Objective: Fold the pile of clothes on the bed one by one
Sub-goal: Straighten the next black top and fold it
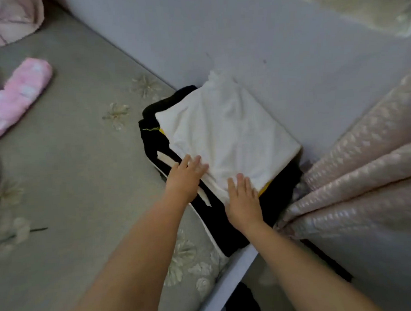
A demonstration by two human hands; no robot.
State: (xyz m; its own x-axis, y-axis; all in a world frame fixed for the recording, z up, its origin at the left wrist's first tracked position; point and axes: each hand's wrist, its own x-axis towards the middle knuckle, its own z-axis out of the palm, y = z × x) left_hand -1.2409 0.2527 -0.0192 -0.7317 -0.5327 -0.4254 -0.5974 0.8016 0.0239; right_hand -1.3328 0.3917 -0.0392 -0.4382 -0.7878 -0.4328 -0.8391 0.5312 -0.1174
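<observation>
A folded white garment (227,132) lies on top of a stack at the bed's corner, against the grey wall. Under it sits a folded black garment (218,217) with white stripes, and a sliver of yellow shows between them. My left hand (185,178) rests flat with straight fingers on the white garment's near left edge. Flat beside it, my right hand (244,198) presses the near edge of the same white piece. Both forearms reach in from the bottom of the view.
The bed (68,175) has a grey-green flowered cover. A pink fluffy garment (8,100) lies at the left and a pale pink piece (10,18) at the top left. Pink patterned curtains (364,169) hang at the right. A white fluffy item (359,4) is at the top right.
</observation>
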